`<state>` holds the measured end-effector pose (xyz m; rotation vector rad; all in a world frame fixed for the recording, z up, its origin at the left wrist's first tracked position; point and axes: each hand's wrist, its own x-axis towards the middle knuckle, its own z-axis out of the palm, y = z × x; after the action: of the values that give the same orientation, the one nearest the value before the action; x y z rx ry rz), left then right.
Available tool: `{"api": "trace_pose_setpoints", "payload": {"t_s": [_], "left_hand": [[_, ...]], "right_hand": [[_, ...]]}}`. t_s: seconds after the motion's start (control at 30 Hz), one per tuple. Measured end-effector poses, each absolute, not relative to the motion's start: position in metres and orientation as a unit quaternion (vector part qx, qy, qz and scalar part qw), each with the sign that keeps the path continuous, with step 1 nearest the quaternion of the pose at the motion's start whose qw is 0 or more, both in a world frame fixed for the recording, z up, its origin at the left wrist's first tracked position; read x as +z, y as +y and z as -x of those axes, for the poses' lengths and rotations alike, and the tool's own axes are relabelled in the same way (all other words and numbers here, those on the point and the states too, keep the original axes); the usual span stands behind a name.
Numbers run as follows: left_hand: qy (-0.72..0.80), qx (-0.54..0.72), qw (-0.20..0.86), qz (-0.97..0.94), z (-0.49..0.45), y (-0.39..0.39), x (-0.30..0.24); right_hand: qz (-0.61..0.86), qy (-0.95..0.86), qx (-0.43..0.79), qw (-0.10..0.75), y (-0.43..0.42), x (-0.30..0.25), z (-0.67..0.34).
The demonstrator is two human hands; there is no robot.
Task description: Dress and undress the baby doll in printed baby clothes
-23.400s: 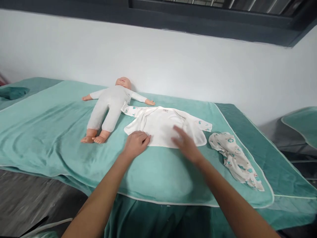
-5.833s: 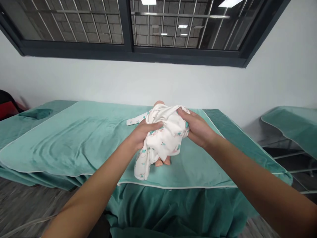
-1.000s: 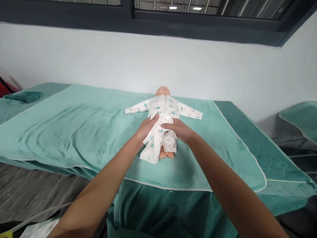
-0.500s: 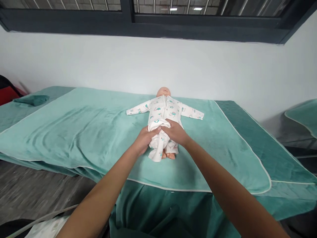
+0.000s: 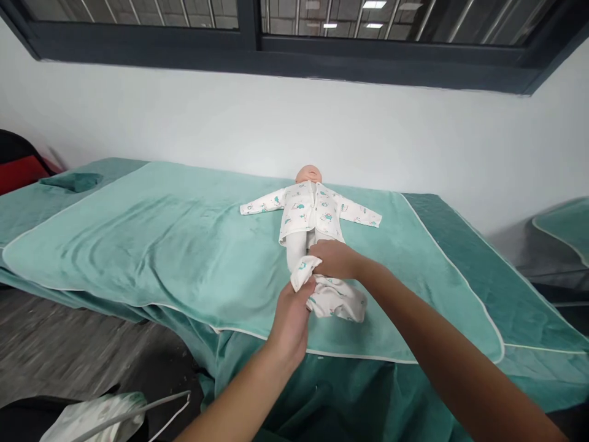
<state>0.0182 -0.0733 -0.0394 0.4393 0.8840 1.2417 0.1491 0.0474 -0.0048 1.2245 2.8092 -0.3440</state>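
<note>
A baby doll point(image 5: 308, 174) lies on its back on the teal towel point(image 5: 151, 239), head toward the wall. It wears a white printed top point(image 5: 311, 209) with the sleeves spread sideways. Its white legs show below the top. A pair of printed baby trousers point(image 5: 334, 298) is bunched around the doll's feet. My left hand point(image 5: 291, 319) is closed on the trousers' near edge. My right hand point(image 5: 335, 258) is closed on their upper edge beside the doll's lower legs. The doll's feet are hidden by cloth and hands.
The towel covers a massage bed point(image 5: 478, 270) against a white wall under a dark window frame. A folded teal cloth point(image 5: 71, 181) lies far left. Another bed corner point(image 5: 564, 227) is at the right. Bundled printed cloth point(image 5: 87, 417) and a cable sit at bottom left.
The trousers have come down from the doll's waist to its feet. Both hands moved toward me with them, and the doll's white legs now show.
</note>
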Motion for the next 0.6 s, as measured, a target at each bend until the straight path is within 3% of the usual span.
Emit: {"api": "trace_pose_setpoints", "payload": {"t_s": [0.1, 0.27, 0.6], "left_hand": [[0.404, 0.566, 0.697, -0.175, -0.016, -0.089, -0.055], [0.445, 0.598, 0.643, -0.176, 0.008, -0.095, -0.083], [0.538, 0.513, 0.555, -0.374, 0.036, -0.059, -0.090]], "right_hand": [[-0.378, 0.922, -0.057, 0.054, 0.043, -0.010, -0.145], [-0.379, 0.922, -0.069, 0.037, 0.034, -0.015, -0.143], [-0.418, 0.908, -0.017, 0.022, 0.026, -0.030, -0.131]]}}
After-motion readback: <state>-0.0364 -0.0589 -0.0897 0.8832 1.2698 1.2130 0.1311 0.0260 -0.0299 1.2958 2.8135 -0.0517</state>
